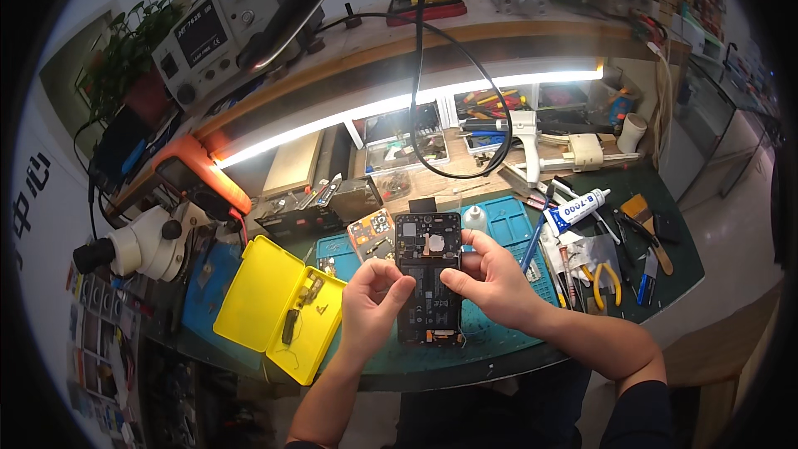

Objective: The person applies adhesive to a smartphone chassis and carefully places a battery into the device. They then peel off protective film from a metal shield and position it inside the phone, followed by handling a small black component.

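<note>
A smartphone with its back off [430, 308] is held upright over the green mat, its dark battery and inner parts showing. My right hand [496, 283] grips its right edge, with the thumb on the front and the fingers behind. Beside the left edge, my left hand [370, 308] is closed, its thumb tip against the curled index finger and overlapping the phone's edge. Whatever may be between those fingers is hidden. From the phone's top sticks a small dark flap [422, 205]. A thin wire or cable [464, 337] hangs at its lower right corner.
An open yellow box [293, 366] with small parts lies left. Behind are blue trays [503, 209], a phone circuit board [371, 233] and a clear bottle [475, 218]. At right lie a glue tube [578, 209], yellow-handled pliers [608, 285] and a brush [638, 209]. A black cable [418, 100] hangs overhead.
</note>
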Available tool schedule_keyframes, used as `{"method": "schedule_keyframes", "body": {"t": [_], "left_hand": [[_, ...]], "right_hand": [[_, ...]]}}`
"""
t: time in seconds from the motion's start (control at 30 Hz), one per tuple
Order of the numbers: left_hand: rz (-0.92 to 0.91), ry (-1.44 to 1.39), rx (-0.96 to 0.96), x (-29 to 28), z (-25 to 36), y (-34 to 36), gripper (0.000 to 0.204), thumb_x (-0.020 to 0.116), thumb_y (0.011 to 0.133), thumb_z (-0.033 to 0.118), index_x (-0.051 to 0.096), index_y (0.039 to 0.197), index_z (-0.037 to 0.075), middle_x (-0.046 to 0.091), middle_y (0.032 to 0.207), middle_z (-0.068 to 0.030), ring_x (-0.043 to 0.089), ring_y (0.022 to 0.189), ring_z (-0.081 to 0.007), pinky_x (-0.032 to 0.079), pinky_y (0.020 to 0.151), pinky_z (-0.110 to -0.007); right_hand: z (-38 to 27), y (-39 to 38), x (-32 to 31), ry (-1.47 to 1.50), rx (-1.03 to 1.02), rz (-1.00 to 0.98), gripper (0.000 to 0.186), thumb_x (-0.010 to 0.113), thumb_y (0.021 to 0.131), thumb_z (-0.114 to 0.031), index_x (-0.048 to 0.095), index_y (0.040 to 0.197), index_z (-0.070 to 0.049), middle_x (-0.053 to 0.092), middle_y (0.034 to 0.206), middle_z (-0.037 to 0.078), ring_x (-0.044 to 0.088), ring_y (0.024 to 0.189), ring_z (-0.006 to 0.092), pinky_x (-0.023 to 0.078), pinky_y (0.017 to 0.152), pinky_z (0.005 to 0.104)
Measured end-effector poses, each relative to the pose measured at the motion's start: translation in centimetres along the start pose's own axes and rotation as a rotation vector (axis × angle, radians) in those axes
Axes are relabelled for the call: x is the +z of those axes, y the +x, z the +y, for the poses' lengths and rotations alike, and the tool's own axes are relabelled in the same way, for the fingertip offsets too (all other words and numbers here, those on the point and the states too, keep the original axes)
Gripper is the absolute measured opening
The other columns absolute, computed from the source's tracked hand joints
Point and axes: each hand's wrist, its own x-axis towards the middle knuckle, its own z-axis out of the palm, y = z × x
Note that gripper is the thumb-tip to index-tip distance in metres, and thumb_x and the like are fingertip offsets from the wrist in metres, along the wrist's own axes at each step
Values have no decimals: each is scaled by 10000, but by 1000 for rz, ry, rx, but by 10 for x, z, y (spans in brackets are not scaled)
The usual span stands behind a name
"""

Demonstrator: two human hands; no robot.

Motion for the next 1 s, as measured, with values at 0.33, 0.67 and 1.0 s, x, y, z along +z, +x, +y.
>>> {"method": "schedule_keyframes", "body": {"t": [0.33,0.67,1.0], "left_hand": [[-170,-439,-373,-11,14,10,279,668,947,99,557,1195,36,644,1133,-36,607,1031,-82,498,891,-253],[-166,-472,-592,-5,8,-2,582,427,1029,450,477,1368,-21,668,1182,-162,703,982,-210,590,832,-318],[-318,-986,-633,10,13,4,737,337,1003,589,342,1483,30,550,1349,-238,636,1144,-367,585,886,-510]], "right_hand": [[1,0,-2,62,26,-65,487,604,979,-74,367,1397,4,678,1167,135,637,1074,151,517,926,316],[3,-5,8,446,241,-37,525,641,964,-116,372,1409,-42,649,1204,123,651,1067,172,544,909,364],[-7,-3,0,-330,156,46,292,693,943,-278,642,1085,-28,704,899,67,651,729,110,520,644,280]]}}
